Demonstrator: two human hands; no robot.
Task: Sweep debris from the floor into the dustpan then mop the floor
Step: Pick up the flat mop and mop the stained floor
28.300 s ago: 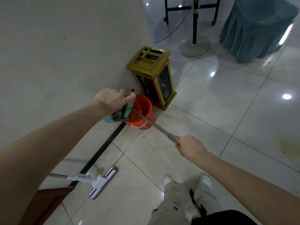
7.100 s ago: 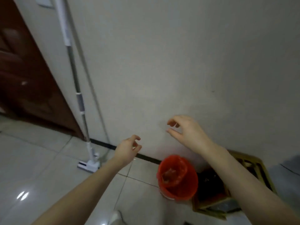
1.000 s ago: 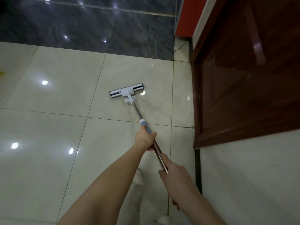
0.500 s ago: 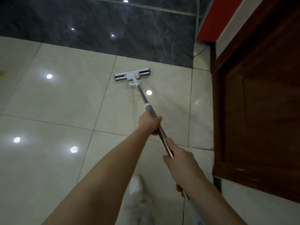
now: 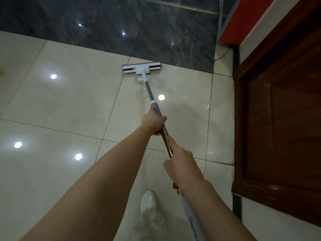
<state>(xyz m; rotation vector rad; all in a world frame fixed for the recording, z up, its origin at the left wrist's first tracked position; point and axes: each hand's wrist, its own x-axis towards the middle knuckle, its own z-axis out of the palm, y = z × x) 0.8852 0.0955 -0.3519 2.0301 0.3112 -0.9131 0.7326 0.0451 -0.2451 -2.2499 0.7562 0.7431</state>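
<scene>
A mop with a flat white head [image 5: 141, 69] lies on the pale floor tiles [image 5: 69, 101], its head right at the edge of the dark marble strip [image 5: 121, 26]. The metal handle [image 5: 149, 92] runs back toward me. My left hand [image 5: 153, 123] grips the handle just below its grey collar. Further down the same handle, my right hand [image 5: 182, 164] grips it too. The handle's white lower end [image 5: 191, 218] passes under my right forearm. No dustpan or broom is in sight.
A dark wooden door [image 5: 281, 119] and its frame stand close on the right, with white wall [image 5: 278, 228] below it. A red panel [image 5: 232, 20] sits at the top right. A thin cable [image 5: 223, 55] lies near it. My white shoe [image 5: 148, 200] is below the hands.
The mop head has slid forward across the pale tile and now reaches the dark marble edge. Both arms have stretched out with it, keeping their grip.
</scene>
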